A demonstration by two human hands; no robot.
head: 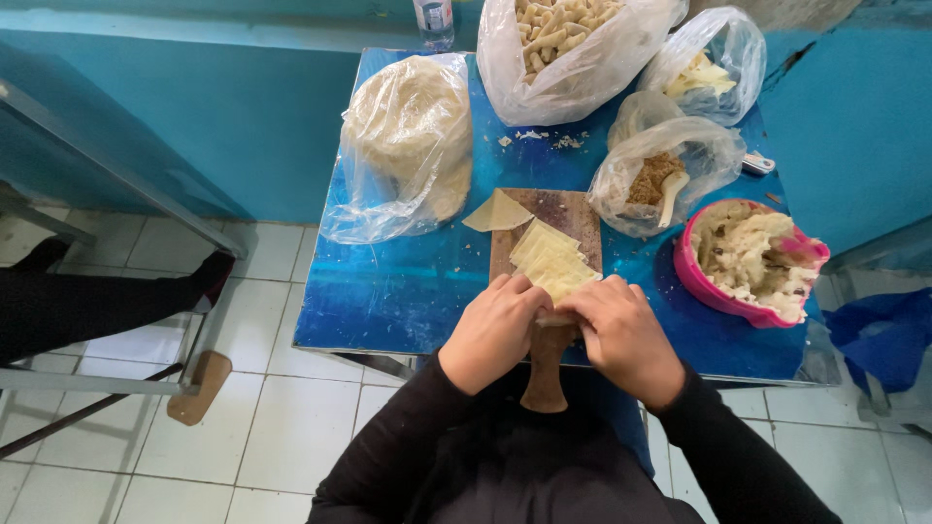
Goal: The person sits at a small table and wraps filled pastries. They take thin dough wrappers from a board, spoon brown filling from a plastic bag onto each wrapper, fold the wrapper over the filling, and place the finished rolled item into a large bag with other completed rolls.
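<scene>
At the near edge of the small blue-topped table (408, 291), a pale yellow pastry sheet (555, 316) is pinched between the left hand (495, 332) and the right hand (621, 335), both with fingers curled closed around it so that only a sliver of it is seen between them. The hands are held over the near end of a brown wooden cutting board (558, 209), whose rounded handle (545, 374) is seen jutting past the table's near edge below the wrists. A stack of square pale yellow pastry sheets (550, 260) is laid on the board just beyond the fingers, and a single folded sheet (497, 212) is set at the board's far left corner. Toward the right edge, a pink plastic bowl of lumpy pale filling (752, 262) is placed. Behind the board, a clear plastic bag holding brown crumbs and a spoon (660, 175) is found. Along the left side a clear bag of stacked round flatbreads (413, 141) is spread. At the far edge, a clear bag of finished pale rolls (563, 49) and a smaller clear bag of pale strips (704, 68) are kept.
</scene>
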